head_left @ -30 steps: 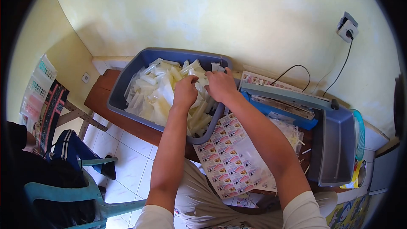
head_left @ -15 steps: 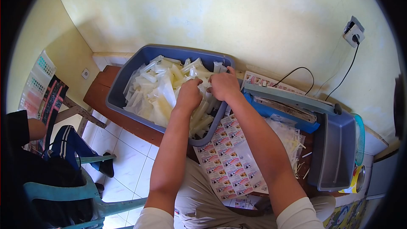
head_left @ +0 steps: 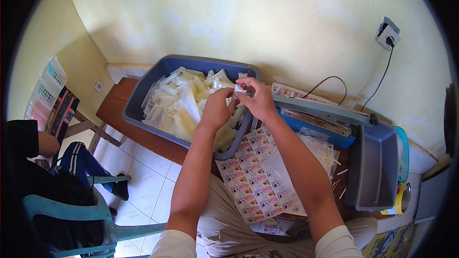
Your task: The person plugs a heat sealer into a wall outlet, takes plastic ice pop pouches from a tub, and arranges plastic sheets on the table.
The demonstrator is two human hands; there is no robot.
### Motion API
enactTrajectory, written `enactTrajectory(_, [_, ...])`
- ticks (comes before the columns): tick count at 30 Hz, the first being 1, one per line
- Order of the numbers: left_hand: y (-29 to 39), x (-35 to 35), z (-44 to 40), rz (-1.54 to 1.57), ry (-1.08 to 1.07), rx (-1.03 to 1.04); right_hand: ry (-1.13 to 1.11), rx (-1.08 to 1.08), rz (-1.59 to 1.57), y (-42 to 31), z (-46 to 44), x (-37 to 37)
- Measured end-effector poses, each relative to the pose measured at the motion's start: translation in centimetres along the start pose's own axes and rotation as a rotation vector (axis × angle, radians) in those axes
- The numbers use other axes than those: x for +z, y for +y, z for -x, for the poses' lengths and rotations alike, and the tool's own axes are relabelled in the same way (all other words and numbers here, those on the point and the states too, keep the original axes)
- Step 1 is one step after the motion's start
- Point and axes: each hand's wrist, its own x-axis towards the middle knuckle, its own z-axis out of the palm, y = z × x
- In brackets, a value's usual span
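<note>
A blue-grey plastic bin (head_left: 131, 110) is heaped with pale, whitish-yellow filled plastic packets (head_left: 184, 93). Above its right side, my left hand (head_left: 219, 107) and my right hand (head_left: 258, 99) meet with fingers pinched. Between them the whitish end of a clear plastic packet (head_left: 240, 89) shows; the rest of it is hidden by my fingers. Just right of my right hand stands a blue sealing machine (head_left: 311, 125) with a long grey arm (head_left: 320, 109). Under my right forearm lies a sheet of printed labels (head_left: 253, 177).
An oblong grey tub (head_left: 375, 172) stands at the right beside a teal basket (head_left: 403, 155). Thin whitish strips (head_left: 342, 172) are scattered on the brown bench (head_left: 117, 102). A black cord runs to a wall socket (head_left: 388, 38). A person in black sits on a green chair (head_left: 67, 210) at the left.
Both hands have drawn together and a whitish packet end now shows between their fingertips. My right hand has turned, its fingers curling inward. The whole view has shifted slightly.
</note>
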Motion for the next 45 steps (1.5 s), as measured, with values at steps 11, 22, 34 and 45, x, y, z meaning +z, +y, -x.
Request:
enactTrajectory(11, [9.2,0.0,2.8,0.567,0.004,0.009,0.053,-0.135,-0.159,-6.0,7.3,-7.1])
enactTrajectory(22, [14.3,9.2,8.7,1.114,-0.308,-0.143,0.066,0.054,0.189,-8.6,20.2,-15.3])
enactTrajectory(34, [13.8,11.1,14.1,0.045,-0.511,0.304,-0.006,0.281,0.444,-4.6,28.8,-17.8])
enactTrajectory(45, [13.4,15.3,14.2,0.152,-0.334,0.236,-0.033,0.272,0.490,-5.6,31.1,-20.0])
